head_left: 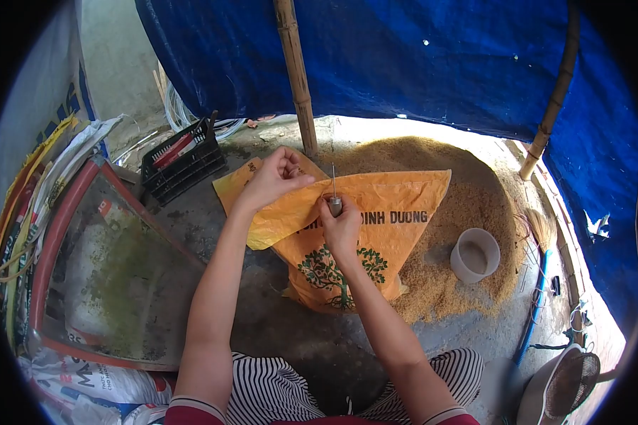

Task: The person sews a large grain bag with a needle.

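An orange woven sack (pixel 404 195) with black lettering and a printed green tree stands in front of me, its top edge folded over to the left. My right hand (pixel 342 230) is closed around the short handle of an awl (pixel 334 205), its thin metal spike pointing up past the sack's top edge. To the left, my left hand (pixel 276 177) is raised at the folded part of the sack, with its fingers curled and pinched. Whatever those fingers hold, if anything, is too small to make out.
Behind the sack spreads a pile of yellowish grain or husks (pixel 475 205), with a white plastic tub (pixel 475 255) in it. A black crate (pixel 184 163) sits back left. Bamboo poles (pixel 295 71) stand before a blue tarp (pixel 432 57). A red-rimmed panel (pixel 120 269) leans left.
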The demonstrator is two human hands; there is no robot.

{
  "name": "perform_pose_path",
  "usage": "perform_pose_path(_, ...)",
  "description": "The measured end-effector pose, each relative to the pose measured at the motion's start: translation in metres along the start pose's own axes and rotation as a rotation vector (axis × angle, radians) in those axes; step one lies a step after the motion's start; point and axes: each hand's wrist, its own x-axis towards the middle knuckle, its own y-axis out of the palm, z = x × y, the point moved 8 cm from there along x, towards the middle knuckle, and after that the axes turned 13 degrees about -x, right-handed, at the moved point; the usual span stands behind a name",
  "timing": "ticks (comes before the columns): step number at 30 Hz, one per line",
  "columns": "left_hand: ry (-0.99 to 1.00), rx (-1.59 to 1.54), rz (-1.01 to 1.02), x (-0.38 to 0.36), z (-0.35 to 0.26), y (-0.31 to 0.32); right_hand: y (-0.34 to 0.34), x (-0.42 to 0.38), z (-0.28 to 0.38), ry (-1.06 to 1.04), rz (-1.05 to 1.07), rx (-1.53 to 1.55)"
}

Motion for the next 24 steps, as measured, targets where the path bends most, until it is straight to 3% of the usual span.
perform_pose_path(4,-0.008,0.333,0.020,-0.004,-0.017,0.017,-0.002,-0.001,-0.002,0.070,0.040,0.082)
perform_pose_path(6,0.126,0.509,0.049,-0.004,-0.019,0.029,-0.001,0.002,-0.008,0.048,0.047,0.057)
perform_pose_path(10,0.083,0.529,-0.014,0.001,-0.006,0.027,-0.002,0.004,-0.006,0.015,0.070,0.131)
perform_pose_path(12,0.044,0.503,-0.082,0.001,-0.005,0.023,0.006,-0.001,-0.007,0.155,0.259,0.272)
perform_pose_path(16,-0.010,0.585,-0.066,0.002,0.000,0.022,0.005,0.000,-0.006,0.126,0.304,0.275)
perform_pose_path(19,0.047,0.549,-0.110,0.002,-0.001,0.019,-0.017,0.009,0.008,-0.051,0.239,0.053)
perform_pose_path(21,0.014,0.516,-0.084,0.002,0.002,0.020,-0.059,0.011,0.044,-0.389,-0.156,-0.309)
perform_pose_path(24,-0.032,0.526,-0.074,0.003,-0.002,0.022,-0.077,0.015,0.076,-0.469,-0.173,-0.382)
